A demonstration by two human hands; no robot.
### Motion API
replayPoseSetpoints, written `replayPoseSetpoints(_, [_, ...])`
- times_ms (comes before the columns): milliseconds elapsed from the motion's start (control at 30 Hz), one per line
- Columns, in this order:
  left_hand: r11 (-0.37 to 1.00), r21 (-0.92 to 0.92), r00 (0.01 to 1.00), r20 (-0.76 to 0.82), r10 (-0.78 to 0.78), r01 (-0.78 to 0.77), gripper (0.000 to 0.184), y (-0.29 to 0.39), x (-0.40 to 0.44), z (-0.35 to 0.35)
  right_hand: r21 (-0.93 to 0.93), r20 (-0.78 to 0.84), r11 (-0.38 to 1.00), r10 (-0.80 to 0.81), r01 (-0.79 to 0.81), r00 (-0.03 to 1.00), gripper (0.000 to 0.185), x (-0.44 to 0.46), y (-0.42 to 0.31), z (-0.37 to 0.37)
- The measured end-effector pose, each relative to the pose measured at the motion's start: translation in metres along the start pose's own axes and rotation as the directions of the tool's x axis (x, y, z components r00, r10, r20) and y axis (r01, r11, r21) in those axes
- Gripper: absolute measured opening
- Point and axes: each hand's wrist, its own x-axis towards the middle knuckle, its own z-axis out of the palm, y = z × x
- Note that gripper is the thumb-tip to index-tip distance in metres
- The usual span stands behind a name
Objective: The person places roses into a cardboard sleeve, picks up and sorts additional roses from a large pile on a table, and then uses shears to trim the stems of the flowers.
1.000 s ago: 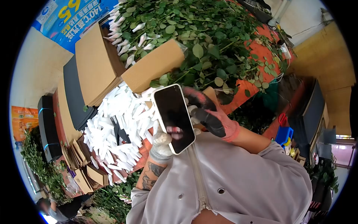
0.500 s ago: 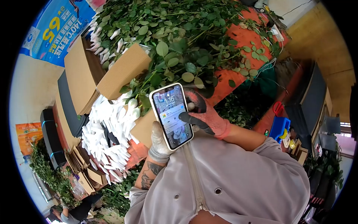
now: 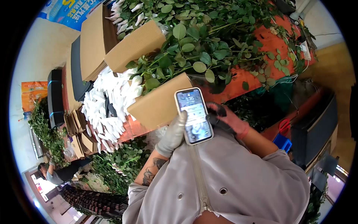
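A smartphone (image 3: 194, 116) in a pale case stands tilted in front of my chest, its lock screen lit. My left hand (image 3: 174, 135), in a whitish glove, is closed around the phone's left side, with the thumb along the edge. Close by the phone's right edge is my right hand (image 3: 228, 120), in a red and black glove. Its fingers are curled; whether they hold anything or touch the case is unclear. Just beyond the phone lies a brown cardboard piece (image 3: 158, 102) on the red-covered table.
Leafy rose stems (image 3: 209, 44) cover the red table (image 3: 276, 33). White tapered sleeves (image 3: 102, 112) are heaped at left beside stacked cardboard sheets (image 3: 93, 41). A blue object (image 3: 282, 142) and red scissors (image 3: 284, 126) lie at right. Another person (image 3: 61, 173) is at lower left.
My right thumb has left the phone screen, and that hand has moved to the phone's right side. The phone shows farther right in view. The camera view has shifted and turned.
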Motion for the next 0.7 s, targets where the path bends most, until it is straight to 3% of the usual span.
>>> replayPoseSetpoints(33, [0.966,0.258,1.000,0.025,0.019,-0.024,0.068,0.008,-0.001,0.009,0.061,0.010,0.996,0.057,-0.057,0.998,0.043,-0.004,-0.008,0.012])
replayPoseSetpoints(67, [0.924,0.373,0.997,0.055,0.061,-0.077,0.067,0.008,-0.002,0.013,0.178,-0.047,0.965,0.202,-0.191,0.978,0.043,-0.007,-0.024,0.017])
replayPoseSetpoints(133, [0.797,0.568,0.978,0.100,0.182,-0.207,0.062,0.001,-0.004,0.014,0.186,-0.068,0.971,0.165,-0.149,0.984,0.044,-0.012,-0.032,0.011])
replayPoseSetpoints(167, [0.802,0.562,0.979,0.110,0.171,-0.203,0.062,0.001,-0.013,0.015,0.146,-0.060,0.981,0.135,-0.125,0.989,0.044,-0.017,-0.036,0.008])
replayPoseSetpoints(233, [0.916,0.398,0.993,0.115,0.006,-0.051,0.056,0.007,-0.030,0.011,0.161,-0.133,0.976,0.170,-0.148,0.976,0.047,-0.030,-0.041,0.003])
replayPoseSetpoints(300, [0.815,0.579,0.999,0.015,-0.037,0.022,0.052,-0.010,-0.051,-0.038,0.106,-0.183,0.981,0.179,-0.162,0.967,0.046,-0.042,-0.022,-0.018])
replayPoseSetpoints(367, [0.840,0.446,0.943,-0.261,-0.208,0.309,0.056,-0.018,-0.068,-0.058,0.085,-0.229,0.981,0.187,-0.172,0.955,0.044,-0.051,-0.015,-0.027])
replayPoseSetpoints(400, [0.836,0.451,0.942,-0.257,-0.215,0.314,0.056,-0.032,-0.075,-0.065,0.090,-0.238,0.982,0.185,-0.168,0.954,0.044,-0.054,-0.015,-0.028])
replayPoseSetpoints(467, [0.977,0.176,0.927,-0.372,-0.051,0.124,0.060,-0.052,-0.084,-0.079,0.119,-0.260,0.990,0.108,-0.080,0.959,0.035,-0.056,-0.013,-0.026])
replayPoseSetpoints(500, [0.975,0.183,0.926,-0.374,-0.051,0.128,0.060,-0.051,-0.085,-0.080,0.126,-0.260,0.989,0.105,-0.074,0.960,0.035,-0.056,-0.012,-0.025])
replayPoseSetpoints(567, [0.990,0.041,0.965,-0.224,0.138,-0.132,0.060,-0.048,-0.083,-0.074,0.106,-0.237,0.990,0.116,-0.093,0.965,0.037,-0.060,-0.013,-0.026])
replayPoseSetpoints(633, [0.974,0.028,0.948,-0.226,0.225,-0.224,0.057,-0.044,-0.086,-0.075,0.078,-0.228,0.994,0.093,-0.077,0.969,0.042,-0.059,-0.020,-0.023])
replayPoseSetpoints(700, [0.924,0.179,0.887,-0.268,0.376,-0.338,0.059,-0.024,-0.086,-0.063,0.095,-0.208,0.989,0.128,-0.110,0.970,0.041,-0.060,-0.023,-0.023])
